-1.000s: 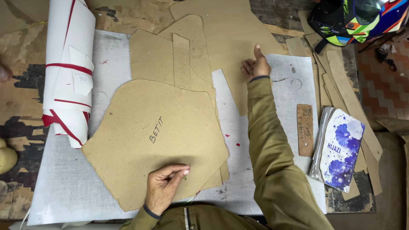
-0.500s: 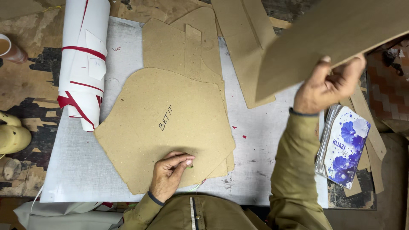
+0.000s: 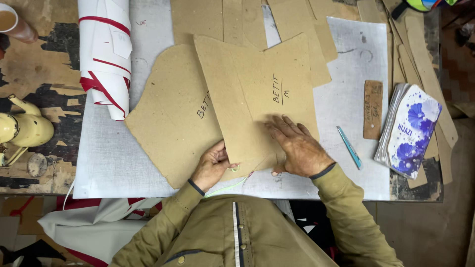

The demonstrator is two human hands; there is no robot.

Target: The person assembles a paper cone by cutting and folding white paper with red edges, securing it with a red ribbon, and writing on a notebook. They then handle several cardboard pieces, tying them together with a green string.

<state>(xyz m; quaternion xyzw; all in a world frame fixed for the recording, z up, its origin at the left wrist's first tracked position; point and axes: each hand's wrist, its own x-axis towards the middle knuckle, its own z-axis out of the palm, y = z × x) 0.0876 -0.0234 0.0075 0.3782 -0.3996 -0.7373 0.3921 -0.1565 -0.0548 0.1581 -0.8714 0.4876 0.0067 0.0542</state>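
Head view: two tan cardboard pattern pieces overlap on the grey mat [image 3: 114, 153] of the tabletop [image 3: 29, 64]. Upper pattern piece [image 3: 257, 94] lies across the right part of the lower pattern piece [image 3: 168, 123]. My right hand [image 3: 299, 148] presses flat on the upper piece, fingers spread — released, gripping nothing. My left hand [image 3: 212, 165] pinches the upper piece's near left edge. Stacking looks done, I judge; alignment not settled. Blue pen [image 3: 350, 147] lies just right — untouched.

Two overlapping flat cardboard patterns [image 3: 257, 94]
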